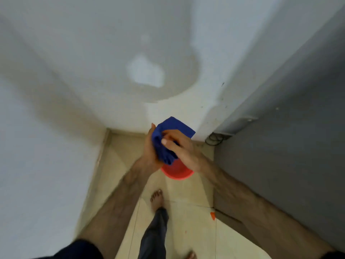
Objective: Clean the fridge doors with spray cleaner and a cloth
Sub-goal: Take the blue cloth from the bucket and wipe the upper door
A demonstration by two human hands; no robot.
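Over the red bucket (177, 172): both my hands wring the blue cloth (164, 144).
Grip: left hand (149, 154) and right hand (179, 146) closed on it.
Risk: drips may slick the tiles (186, 202) under my bare feet.

Both forearms are being extended forward and brought together at the hands; the left hand (149, 148) is being cupped upward (palm inward), the right hand (179, 146) being closed over it, fingers curled.

red bucket (177, 173) on tiled floor (190, 228) | stained white wall (112, 53) | cables (214, 140) at wall base
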